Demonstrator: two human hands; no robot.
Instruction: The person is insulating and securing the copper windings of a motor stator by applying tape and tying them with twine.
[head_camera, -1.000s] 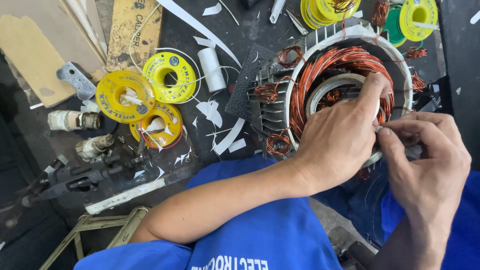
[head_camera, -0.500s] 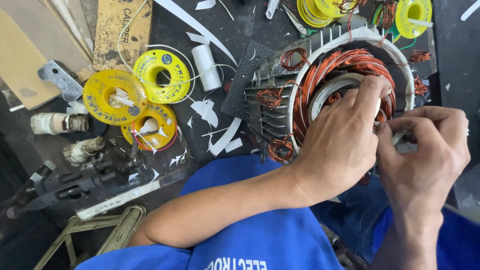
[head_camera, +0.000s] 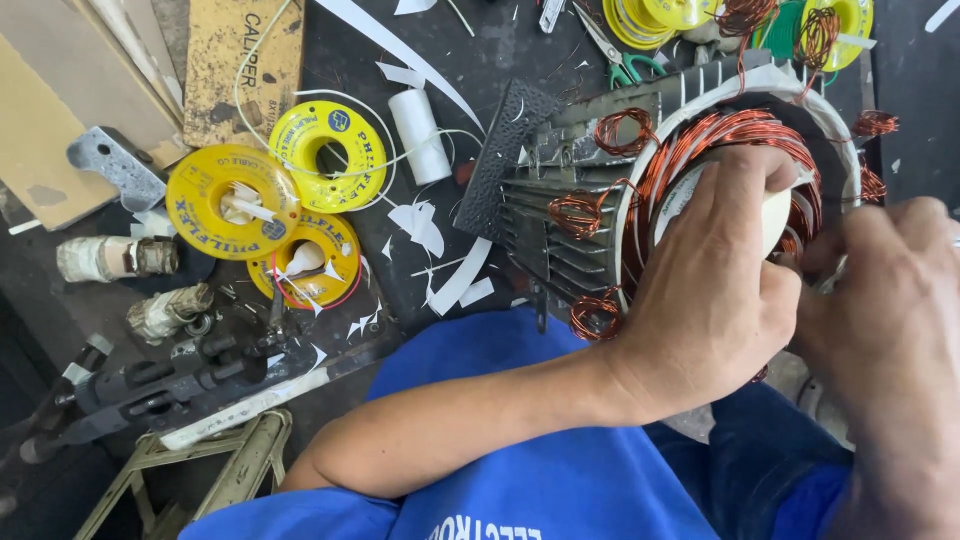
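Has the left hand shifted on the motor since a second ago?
No. The left hand still rests over the copper windings at the motor housing opening; only the camera view shifted.
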